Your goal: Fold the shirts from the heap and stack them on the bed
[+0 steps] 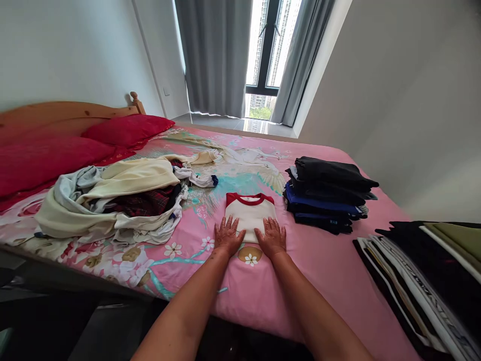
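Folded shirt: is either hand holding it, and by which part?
Nothing is held: the left hand and right hand lie open over the near corners of the folded shirt.

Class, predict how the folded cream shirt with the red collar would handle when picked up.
The shirt would probably flop and unfold, being soft-looking cloth, merely folded. It seems unlikely to roll, lying flat on the bedspread.

The left hand (228, 237) and right hand (272, 238) are bare, as are the left forearm (191, 301) toward seven o'clock and the right forearm (313, 306) toward five; small specks (213, 255) mark the left wrist (219, 257).
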Available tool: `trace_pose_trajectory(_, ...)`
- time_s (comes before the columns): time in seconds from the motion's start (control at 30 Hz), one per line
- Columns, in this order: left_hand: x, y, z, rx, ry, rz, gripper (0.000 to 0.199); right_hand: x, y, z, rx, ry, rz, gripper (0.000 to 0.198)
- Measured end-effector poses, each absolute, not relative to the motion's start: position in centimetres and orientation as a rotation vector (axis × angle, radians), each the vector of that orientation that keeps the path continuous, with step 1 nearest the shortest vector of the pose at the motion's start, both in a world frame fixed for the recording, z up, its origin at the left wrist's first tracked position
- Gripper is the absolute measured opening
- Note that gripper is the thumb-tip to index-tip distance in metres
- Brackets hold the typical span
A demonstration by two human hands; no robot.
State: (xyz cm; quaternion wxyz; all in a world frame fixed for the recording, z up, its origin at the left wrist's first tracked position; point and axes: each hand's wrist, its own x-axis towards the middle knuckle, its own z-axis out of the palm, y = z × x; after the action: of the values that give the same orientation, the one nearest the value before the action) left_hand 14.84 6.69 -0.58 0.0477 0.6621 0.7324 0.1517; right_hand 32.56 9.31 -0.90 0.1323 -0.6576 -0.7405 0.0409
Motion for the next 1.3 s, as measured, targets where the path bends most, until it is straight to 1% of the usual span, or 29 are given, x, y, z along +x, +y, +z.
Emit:
trace_pose_trajectory(0.37, 14.8, 6.6, -0.3, 2.0, 2.218, 0.432, 0.062, 32.6, 9.1, -1.0, -1.898, -2.137, 0.092, 0.066)
trace_pose_trajectory(0.57, 13.8, 6.6, 0.9, 1.989, 2.068, 0.277, 0.068, 32.3, 9.7, 0.4, -2.004, -2.216, 0.291, 0.069)
trace_pose_trajectory(0.63, 13.9, 6.6, 1.7, 1.978, 2.057, 0.237, 0.069, 31.8, 9.7, 1.3, -2.024, -2.242, 0.304, 0.067)
trace_pose_trajectory(0.77, 15.5, 6.3, 2.8, 2.159, 2.051, 0.329, 0.056, 30.6, 8.6, 2.4, -1.758, -2.324, 0.129, 0.054)
trace_pose_trajectory(0.87, 16.5, 5.3, 2.5, 2.282, 1.933, 0.357, 0.052, 30.9, 7.6, 2.0, -1.612, -2.412, 0.193, 0.051)
trace_pose_trajectory(1.0, 15.6, 3.7, 1.5, 2.138, 2.002, 0.392, 0.055, 33.6, 6.7, 0.9, -1.715, -2.377, 0.248, 0.056)
trace_pose_trajectory(1.07, 14.6, 3.5, 1.6, 2.098, 2.037, 0.46, 0.049, 34.7, 6.8, 1.1, -1.782, -2.326, 0.28, 0.056)
trace_pose_trajectory(1.2, 13.4, 5.9, 3.2, 2.147, 2.013, 0.566, 0.034, 34.7, 9.1, 3.6, -1.758, -2.333, 0.297, 0.04)
trace_pose_trajectory(1.3, 13.4, 9.6, 4.2, 2.211, 1.937, 0.536, 0.031, 33.6, 12.2, 5.4, -1.68, -2.368, 0.281, 0.036)
